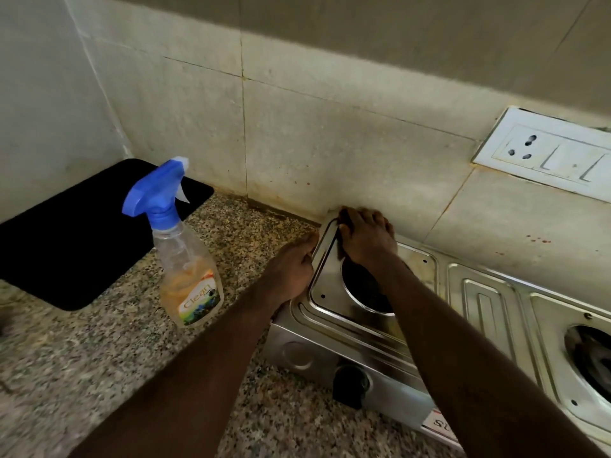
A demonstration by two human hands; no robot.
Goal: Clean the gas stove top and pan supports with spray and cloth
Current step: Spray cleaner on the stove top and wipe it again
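Looking down from head height, we see a stainless steel gas stove (489, 292) standing on a speckled granite counter (99, 358), its back edge close against a pale tiled wall (330, 143). Both of our bare arms reach forward to the stove's left end. Our left hand (292, 269) is at the stove's left side, its fingers curled around the edge and the thumb lying against the rim of the raised burner plate, so it grips the stove there. Our right hand (367, 239) is on the far left corner of the stove top, right beside the wall, with the fingers bent down onto the metal; something dark shows beneath the fingertips, but we cannot tell whether it is a cloth or whether the hand holds anything. Just below that hand is the dark round left burner opening (360, 289), partly covered by our right forearm. A second burner opening (591, 358) lies at the stove's right end. A black knob (350, 386) sits on the stove's front panel. A clear spray bottle (185, 259) with a blue trigger head stands upright on the counter to the left of the stove, apart from both hands. Behind it, in the corner, lies a flat black mat (76, 233). A white switch plate (549, 153) is set in the wall at the upper right.
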